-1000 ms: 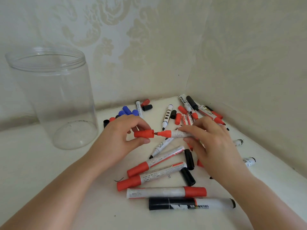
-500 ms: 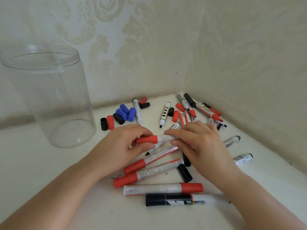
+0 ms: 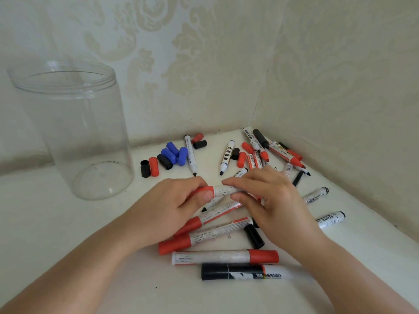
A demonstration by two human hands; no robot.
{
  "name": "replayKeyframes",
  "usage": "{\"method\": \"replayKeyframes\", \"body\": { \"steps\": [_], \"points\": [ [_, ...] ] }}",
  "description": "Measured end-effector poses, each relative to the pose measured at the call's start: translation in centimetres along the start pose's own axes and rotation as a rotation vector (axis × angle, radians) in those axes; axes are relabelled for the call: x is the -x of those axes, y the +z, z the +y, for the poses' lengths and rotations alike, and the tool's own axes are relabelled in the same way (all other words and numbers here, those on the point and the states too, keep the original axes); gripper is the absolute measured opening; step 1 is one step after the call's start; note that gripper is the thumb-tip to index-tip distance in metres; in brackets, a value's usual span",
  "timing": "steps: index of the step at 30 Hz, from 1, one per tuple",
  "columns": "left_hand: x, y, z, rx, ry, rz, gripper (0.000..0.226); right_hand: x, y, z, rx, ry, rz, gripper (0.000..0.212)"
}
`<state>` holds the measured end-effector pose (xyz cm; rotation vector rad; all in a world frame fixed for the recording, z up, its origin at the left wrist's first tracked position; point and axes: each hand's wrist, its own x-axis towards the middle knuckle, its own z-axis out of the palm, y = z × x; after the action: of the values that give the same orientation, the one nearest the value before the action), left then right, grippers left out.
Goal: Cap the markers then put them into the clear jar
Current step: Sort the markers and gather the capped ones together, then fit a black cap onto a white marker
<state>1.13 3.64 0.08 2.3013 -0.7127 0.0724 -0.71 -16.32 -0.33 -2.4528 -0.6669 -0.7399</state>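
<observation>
Red plastic cap (image 3: 205, 191) sits on the end of a white marker with small printed text (image 3: 225, 191), and the fingers of the left hand (image 3: 169, 208) are curled around this cap, with the thumb pressing on its front. The right hand (image 3: 268, 200) pinches the white barrel between the index finger above and the thumb below; its other fingers are bent loosely. The two hands hold the marker level and push toward each other, probably to seat the cap fully. Whether it has clicked closed, I cannot tell.

Below the hands lie capped markers: two long ones with red caps (image 3: 179, 243), one white marker with a red cap on its right end (image 3: 224, 257), and a thick black and white marker (image 3: 244, 271). Near the wall corner there is a pile of uncapped markers (image 3: 260, 152), and loose blue caps (image 3: 173, 152), black caps and red caps lie beside them, so many pieces are waiting.

To the left stands the tall clear plastic jar (image 3: 74, 123), upright, with open mouth and nothing inside, well apart from the hands. In my judgement the task is at its beginning, and the next move is to carry this marker to the jar
</observation>
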Motion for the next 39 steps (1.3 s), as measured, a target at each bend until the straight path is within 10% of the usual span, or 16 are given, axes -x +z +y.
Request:
{"method": "replayKeyframes", "body": {
  "steps": [11,20,29,39],
  "points": [
    [-0.6,-0.7,-2.5,-0.264,-0.250,0.082,0.015,0.1,0.4,2.8,0.134,0.333,-0.009,0.032],
    [-0.4,-0.6,-1.7,-0.399,-0.280,-0.024,0.033,-1.7,1.3,0.6,0.368,0.062,-0.282,0.041],
    [-0.5,-1.8,-2.2,-0.357,-0.385,0.394,0.029,-4.9,1.8,-1.2,0.612,-0.127,-0.540,0.033],
    [-0.7,-1.4,-3.4,-0.339,-0.405,0.405,0.031,-2.2,-1.2,-1.1,0.339,-0.056,0.050,0.017]
  ]
}}
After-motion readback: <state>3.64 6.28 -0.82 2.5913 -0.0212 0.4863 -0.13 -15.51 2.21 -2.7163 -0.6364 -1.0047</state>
